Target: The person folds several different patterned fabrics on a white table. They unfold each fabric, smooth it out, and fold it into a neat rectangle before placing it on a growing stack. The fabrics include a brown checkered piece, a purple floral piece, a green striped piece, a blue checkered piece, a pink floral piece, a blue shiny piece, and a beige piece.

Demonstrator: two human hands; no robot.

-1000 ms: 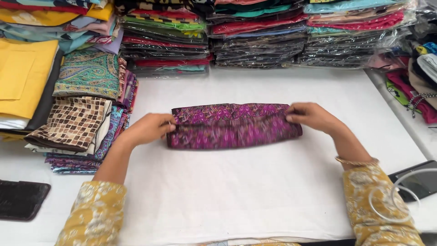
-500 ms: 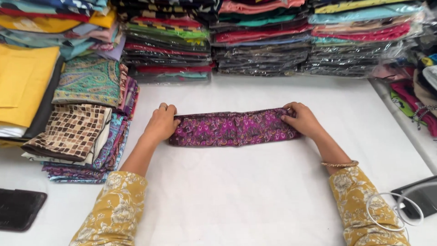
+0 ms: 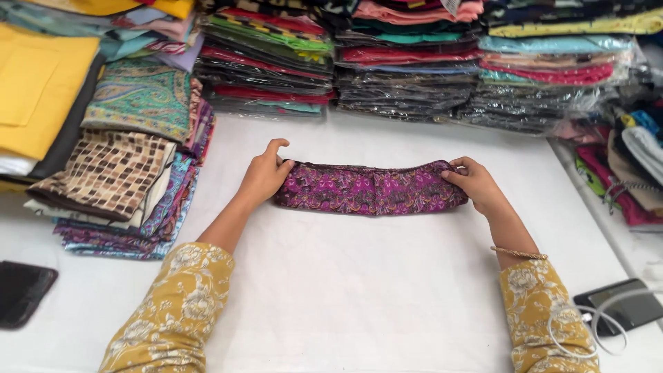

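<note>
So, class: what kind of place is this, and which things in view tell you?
Probably a fabric or clothing shop counter. Plastic-wrapped folded cloths are stacked along the back, patterned fabrics are piled at one side, and both hands, left hand and right hand, grip a folded purple cloth on the white table.

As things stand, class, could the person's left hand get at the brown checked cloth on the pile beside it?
Probably yes. The left hand grips one end of the purple patterned cloth, and only bare white table lies between it and the brown checked cloth, which tops its pile uncovered.
</note>
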